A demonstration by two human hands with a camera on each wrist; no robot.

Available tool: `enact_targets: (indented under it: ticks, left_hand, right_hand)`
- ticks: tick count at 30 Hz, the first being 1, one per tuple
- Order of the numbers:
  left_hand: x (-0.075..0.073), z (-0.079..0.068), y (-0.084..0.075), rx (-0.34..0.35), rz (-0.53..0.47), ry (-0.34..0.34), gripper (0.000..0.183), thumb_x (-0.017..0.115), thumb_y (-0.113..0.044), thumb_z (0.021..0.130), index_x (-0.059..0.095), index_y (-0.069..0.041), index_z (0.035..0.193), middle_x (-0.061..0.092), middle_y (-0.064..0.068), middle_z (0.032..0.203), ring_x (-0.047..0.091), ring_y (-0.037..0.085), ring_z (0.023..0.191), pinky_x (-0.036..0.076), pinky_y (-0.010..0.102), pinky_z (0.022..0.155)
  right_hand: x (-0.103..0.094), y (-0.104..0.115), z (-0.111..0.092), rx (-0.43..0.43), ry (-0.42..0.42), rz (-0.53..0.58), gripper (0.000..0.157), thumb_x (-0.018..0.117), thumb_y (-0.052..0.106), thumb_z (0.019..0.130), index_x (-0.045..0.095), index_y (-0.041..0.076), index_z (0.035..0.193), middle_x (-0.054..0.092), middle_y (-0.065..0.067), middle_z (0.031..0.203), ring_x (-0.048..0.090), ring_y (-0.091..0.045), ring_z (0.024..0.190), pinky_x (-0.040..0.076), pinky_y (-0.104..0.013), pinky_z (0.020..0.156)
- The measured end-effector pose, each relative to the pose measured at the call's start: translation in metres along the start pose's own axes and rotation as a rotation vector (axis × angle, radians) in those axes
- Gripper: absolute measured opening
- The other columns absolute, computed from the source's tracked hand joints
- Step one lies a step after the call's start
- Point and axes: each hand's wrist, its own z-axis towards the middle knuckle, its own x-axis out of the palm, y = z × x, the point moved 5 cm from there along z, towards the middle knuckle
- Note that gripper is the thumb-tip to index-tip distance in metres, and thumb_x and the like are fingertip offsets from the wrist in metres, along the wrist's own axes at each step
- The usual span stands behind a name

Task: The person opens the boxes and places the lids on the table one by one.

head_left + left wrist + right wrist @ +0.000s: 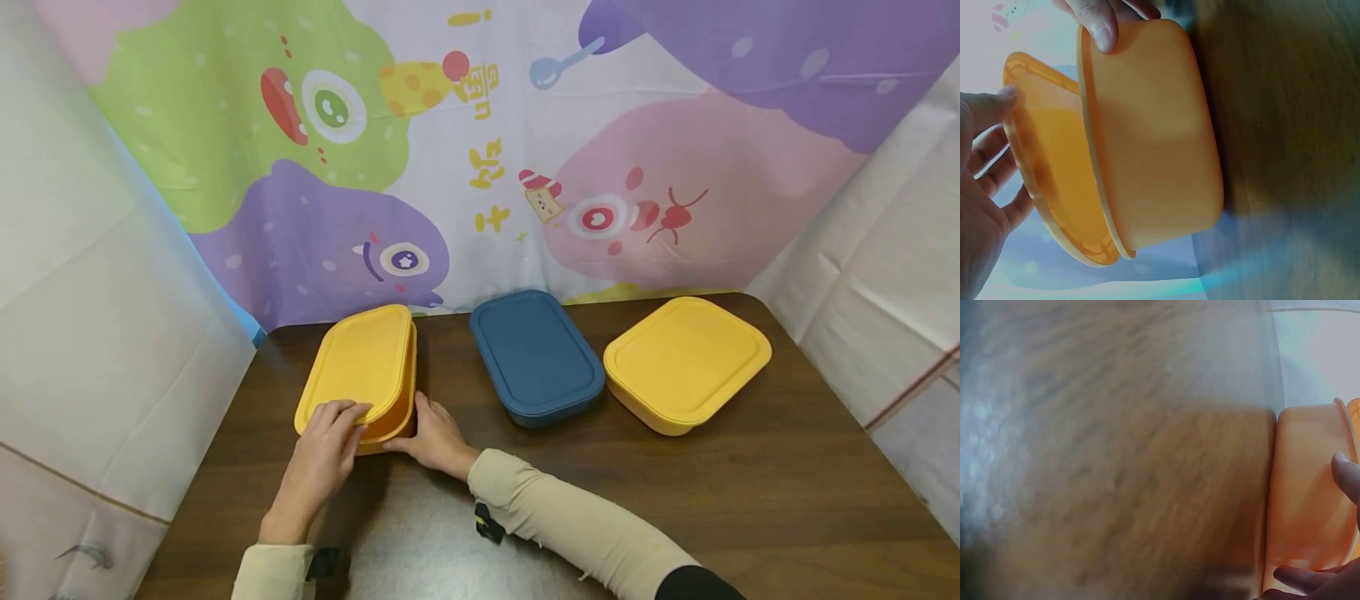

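At the table's left stands a yellow lidded box (369,447). Its yellow lid (356,354) is tilted, raised at the near edge and resting toward the far end. My left hand (321,446) pinches the lid's near edge between thumb and fingers. In the left wrist view, a wedge-shaped gap opens between the lid (1054,156) and the rim of the box (1154,137). My right hand (438,435) grips the box's near right corner, its thumb on the front wall and its fingers along the right side. The right wrist view shows the box wall (1310,487) beside that thumb.
A dark blue lidded box (536,354) stands at the middle of the brown wooden table (675,508). To its right is a second yellow box (686,358) with its lid on. Behind the table hangs a cloth (487,275) printed with cartoon monsters.
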Motion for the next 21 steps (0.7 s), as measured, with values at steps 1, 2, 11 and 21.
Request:
enact_targets:
  ticks: [1, 2, 11, 21]
  left_hand:
    - [-0.001, 0.000, 0.000, -0.003, -0.001, -0.009, 0.034, 0.075, 0.003, 0.079, 0.068, -0.002, 0.112, 0.062, 0.010, 0.100, 0.057, 0.027, 0.094, 0.054, 0.043, 0.081]
    - [-0.002, 0.001, 0.000, -0.004, -0.002, -0.018, 0.034, 0.075, 0.003, 0.079, 0.068, -0.002, 0.113, 0.062, 0.010, 0.100, 0.057, 0.027, 0.094, 0.054, 0.043, 0.081]
    - [-0.010, 0.001, 0.003, -0.042, -0.036, -0.085, 0.033, 0.072, 0.005, 0.081, 0.067, -0.002, 0.113, 0.061, 0.013, 0.103, 0.057, 0.029, 0.096, 0.050, 0.043, 0.082]
    - [-0.020, -0.002, 0.013, -0.172, -0.115, -0.143, 0.031, 0.069, 0.007, 0.082, 0.066, 0.000, 0.113, 0.060, 0.016, 0.105, 0.054, 0.030, 0.099, 0.041, 0.032, 0.086]
  right_hand:
    - [0.000, 0.000, 0.000, -0.003, -0.004, -0.002, 0.087, 0.078, 0.046, 0.079, 0.037, 0.004, 0.144, 0.058, -0.014, 0.134, 0.054, -0.029, 0.123, 0.046, -0.040, 0.102]
    - [0.000, 0.000, 0.000, -0.006, -0.008, -0.005, 0.086, 0.078, 0.046, 0.079, 0.038, 0.004, 0.142, 0.059, -0.014, 0.132, 0.055, -0.029, 0.121, 0.047, -0.040, 0.101]
    - [0.000, 0.002, -0.001, -0.007, -0.020, -0.018, 0.082, 0.079, 0.045, 0.078, 0.041, 0.006, 0.138, 0.061, -0.013, 0.128, 0.056, -0.030, 0.115, 0.048, -0.039, 0.097]
    - [-0.001, 0.002, -0.001, -0.004, -0.013, 0.017, 0.082, 0.079, 0.046, 0.077, 0.040, 0.008, 0.139, 0.060, -0.011, 0.129, 0.054, -0.031, 0.120, 0.045, -0.042, 0.102]
